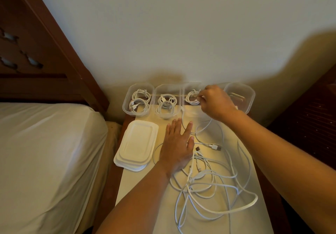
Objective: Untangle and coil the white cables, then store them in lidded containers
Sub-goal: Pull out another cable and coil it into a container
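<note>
Several clear plastic containers stand in a row by the wall. The leftmost container point(127, 102) and the second container point(156, 106) each hold coiled white cables. My right hand point(214, 102) is over the third container point(187, 88), its fingers pinching a coiled white cable point(191, 98) inside it. The rightmost container point(251, 97) looks empty. My left hand point(177, 146) lies flat with straight fingers on the table, on a strand of cable. A tangle of white cables point(212, 181) sprawls over the near half of the table.
A stack of white lids point(136, 144) lies at the table's left edge. The small table point(209, 221) has a pale cover. A bed point(45, 151) with a wooden headboard is on the left, dark furniture point(312, 115) on the right, a wall behind.
</note>
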